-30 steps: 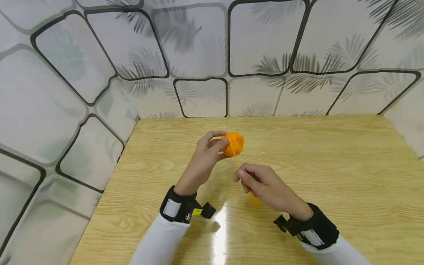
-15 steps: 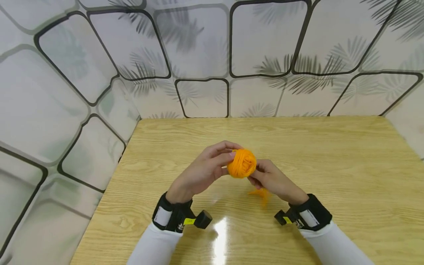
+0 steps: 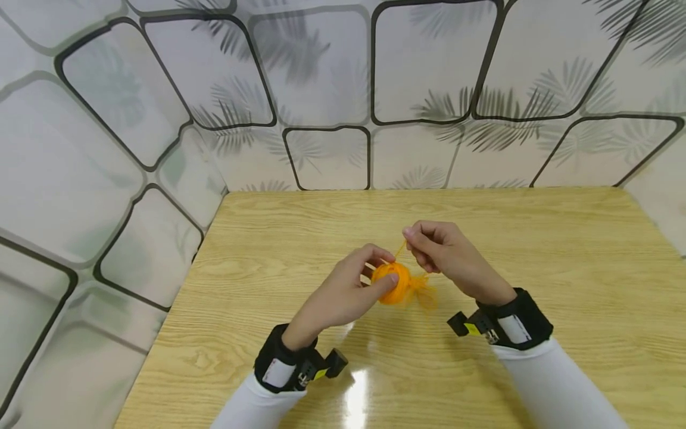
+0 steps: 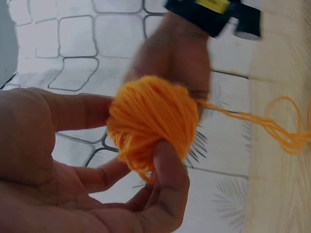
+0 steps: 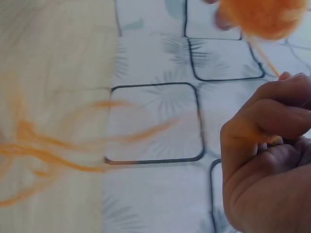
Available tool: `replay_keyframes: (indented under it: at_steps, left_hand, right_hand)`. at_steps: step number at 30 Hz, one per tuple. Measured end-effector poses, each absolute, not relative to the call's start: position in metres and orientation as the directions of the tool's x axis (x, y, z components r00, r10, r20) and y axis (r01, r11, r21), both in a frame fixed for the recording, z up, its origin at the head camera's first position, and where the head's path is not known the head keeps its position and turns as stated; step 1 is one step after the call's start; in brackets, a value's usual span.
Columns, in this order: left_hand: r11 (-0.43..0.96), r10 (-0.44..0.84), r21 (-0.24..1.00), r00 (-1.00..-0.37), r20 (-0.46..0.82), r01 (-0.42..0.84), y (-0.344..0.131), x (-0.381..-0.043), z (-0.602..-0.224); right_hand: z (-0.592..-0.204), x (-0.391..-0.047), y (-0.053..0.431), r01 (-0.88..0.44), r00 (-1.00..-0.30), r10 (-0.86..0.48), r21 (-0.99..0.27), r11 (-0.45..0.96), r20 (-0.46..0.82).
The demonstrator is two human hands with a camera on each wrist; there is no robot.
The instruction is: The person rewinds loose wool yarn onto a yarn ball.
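An orange ball of yarn (image 3: 390,283) is held up over the table in my left hand (image 3: 354,289), thumb on its near side and fingers round the far side. The left wrist view shows the wound yarn ball (image 4: 153,121) between thumb and fingers of the left hand (image 4: 160,194). My right hand (image 3: 445,253), up and to the right of the ball, pinches a strand of yarn (image 3: 400,248) that runs taut to it. In the right wrist view, the right hand's (image 5: 272,145) fingers are curled in. Loose loops of yarn (image 3: 424,293) trail beside the ball; the left wrist view shows these loops (image 4: 286,138) too.
The wood-grain table (image 3: 536,250) stands against a wall covering (image 3: 327,71) patterned with dark outlines and leaves, which also runs along the left side. Each wrist wears a black strap (image 3: 292,360) with a small camera. Light glares off the table's front.
The right hand passed behind the ball and came out at its upper right, drawing the strand. The left hand came nearer and turned the ball.
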State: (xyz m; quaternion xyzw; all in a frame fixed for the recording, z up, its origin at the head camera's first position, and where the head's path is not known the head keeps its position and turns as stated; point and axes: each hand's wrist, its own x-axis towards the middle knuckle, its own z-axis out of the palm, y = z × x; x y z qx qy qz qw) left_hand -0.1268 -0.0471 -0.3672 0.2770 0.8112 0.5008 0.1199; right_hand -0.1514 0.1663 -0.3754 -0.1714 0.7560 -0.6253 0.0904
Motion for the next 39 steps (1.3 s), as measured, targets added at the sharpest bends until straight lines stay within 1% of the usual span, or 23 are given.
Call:
replay_keyframes:
  at_steps: [4,8,10,13,17,20,22,25,27,31,34,36,39]
  left_hand:
    - [0.378,0.471,0.866,-0.873,0.124,0.327,-0.044,-0.132,-0.374]
    - [0.316,0.375,0.911,-0.917,0.138,0.266,-0.043,-0.140,-0.379]
    - [0.248,0.333,0.945,-0.935,0.125,0.215,-0.043,-0.143,-0.377]
    - [0.109,0.281,0.983,-0.953,0.111,0.147,-0.043,-0.150,-0.378]
    - [-0.084,0.258,0.994,-0.962,0.087,0.068,-0.046,-0.158,-0.377]
    - [-0.193,0.279,0.981,-0.958,0.062,0.007,-0.049,-0.160,-0.371]
    - [-0.263,0.316,0.964,-0.947,0.056,-0.031,-0.052,-0.159,-0.367]
    - [-0.343,0.387,0.935,-0.920,0.057,-0.086,-0.056,-0.156,-0.360]
    - [-0.369,0.434,0.923,-0.899,0.065,-0.111,-0.058,-0.153,-0.356]
    - [-0.366,0.511,0.921,-0.856,0.078,-0.135,-0.061,-0.146,-0.348]
    - [-0.322,0.568,0.940,-0.817,0.095,-0.116,-0.063,-0.140,-0.344]
    - [-0.279,0.598,0.958,-0.793,0.116,-0.071,-0.063,-0.136,-0.341]
    - [-0.200,0.614,0.980,-0.776,0.144,0.023,-0.064,-0.131,-0.341]
  right_hand:
    - [-0.361,-0.140,0.159,-0.240,-0.908,-0.396,-0.946,0.217,0.139]
    - [-0.354,-0.126,0.151,-0.330,-0.880,-0.427,-0.915,0.232,0.209]
    - [-0.355,-0.119,0.148,-0.344,-0.870,-0.442,-0.912,0.222,0.220]
    - [-0.361,-0.110,0.143,-0.337,-0.857,-0.472,-0.918,0.208,0.208]
    - [-0.375,-0.106,0.140,-0.318,-0.822,-0.542,-0.930,0.184,0.174]
    - [-0.386,-0.107,0.139,-0.303,-0.787,-0.597,-0.941,0.153,0.156]
    - [-0.393,-0.109,0.140,-0.290,-0.768,-0.624,-0.946,0.144,0.140]
    - [-0.403,-0.114,0.142,-0.274,-0.754,-0.647,-0.949,0.154,0.112]
    - [-0.410,-0.118,0.145,-0.255,-0.758,-0.647,-0.950,0.180,0.080]
    - [-0.420,-0.130,0.153,-0.168,-0.787,-0.617,-0.959,0.227,-0.008]
    - [-0.423,-0.137,0.160,-0.087,-0.813,-0.579,-0.968,0.237,-0.069]
    - [-0.423,-0.141,0.164,-0.053,-0.823,-0.561,-0.970,0.236,-0.092]
    - [-0.421,-0.148,0.168,-0.030,-0.833,-0.544,-0.974,0.223,-0.099]
